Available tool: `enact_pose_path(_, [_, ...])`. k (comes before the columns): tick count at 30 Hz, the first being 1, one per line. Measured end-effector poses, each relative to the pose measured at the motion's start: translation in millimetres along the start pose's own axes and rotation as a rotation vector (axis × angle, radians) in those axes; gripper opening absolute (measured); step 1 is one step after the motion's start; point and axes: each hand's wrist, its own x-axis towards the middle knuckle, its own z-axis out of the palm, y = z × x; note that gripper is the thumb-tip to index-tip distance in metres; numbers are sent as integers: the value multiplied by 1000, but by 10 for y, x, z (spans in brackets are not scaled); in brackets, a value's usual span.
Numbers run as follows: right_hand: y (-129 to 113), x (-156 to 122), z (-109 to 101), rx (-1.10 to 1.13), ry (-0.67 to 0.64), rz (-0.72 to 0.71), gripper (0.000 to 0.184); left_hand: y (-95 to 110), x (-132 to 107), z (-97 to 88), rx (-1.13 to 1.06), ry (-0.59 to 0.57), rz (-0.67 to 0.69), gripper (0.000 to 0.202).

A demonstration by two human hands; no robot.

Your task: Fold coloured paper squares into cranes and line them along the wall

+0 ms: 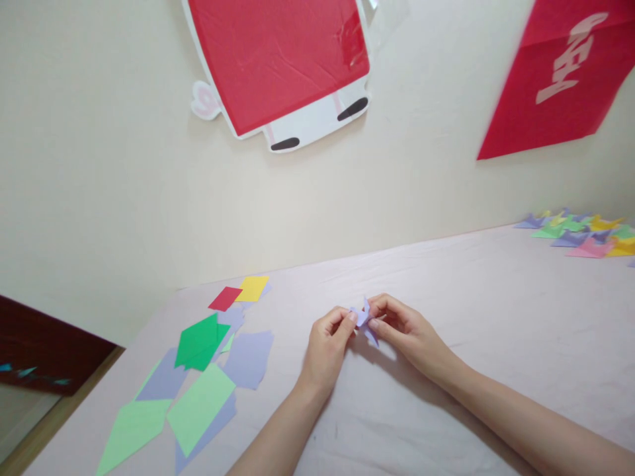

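Note:
A small lilac origami crane [366, 320] is held just above the pale cloth, with its pointed tips sticking up and down between my hands. My left hand [330, 344] pinches its left side between thumb and forefinger. From the right, my right hand [407, 330] is closed on the other side of the folded paper, thumb and fingertips together. Both hands hide part of the folds.
Loose paper sheets lie at left: light green [201, 406], lilac [249, 359], dark green [198, 340], red [225, 298] and yellow [253, 289]. Several folded paper pieces [590, 248] crowd the far right. A wall with red decorations [282, 59] rises behind the cloth-covered surface [307, 284].

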Motion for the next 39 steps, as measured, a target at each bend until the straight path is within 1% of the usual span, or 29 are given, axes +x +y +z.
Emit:
enact_pose_path(3, [26,10,-7,42,43,75,26,18,-12,15,33,-5,29,30])
enact_pose_path(5, [46,13,-17,51,82,90,30,30,-25,31,59,-12,43,29])
enact_pose_path(8, [79,15,-25,73,117,100,31,24,-42,57,98,-4,40,26])
enact_pose_path(11, [101,20,-13,127,141,104,30,-11,-45,73,123,40,42,24])
enact_pose_path(14, [99,26,10,187,188,97,32,-44,-47,79,118,66,56,24])
enact_pose_path(17, [88,26,24,216,192,123,36,-58,-59,91,95,88,62,23])
enact_pose_path(19, [88,22,23,209,182,133,38,-63,-69,110,55,91,20,24])
enact_pose_path(20, [90,19,21,198,180,133,38,-65,-73,123,23,90,-10,23])
enact_pose_path(22, [94,15,14,158,160,118,31,-67,-76,151,-56,96,-50,22])
enact_pose_path(25, [93,11,11,108,128,66,21,-55,-75,191,-153,132,-5,15])
enact_pose_path(28, [89,5,22,82,141,23,19,-25,-84,213,-192,195,48,10])
enact_pose_path(32, [95,-11,46,118,146,71,20,-8,-106,223,-187,260,93,9])
enact_pose_path(36, [83,-23,55,145,177,80,21,-34,-99,228,-206,272,128,7])
enact_pose_path(39, [71,-19,54,167,200,92,24,-47,-81,234,-244,266,108,9])
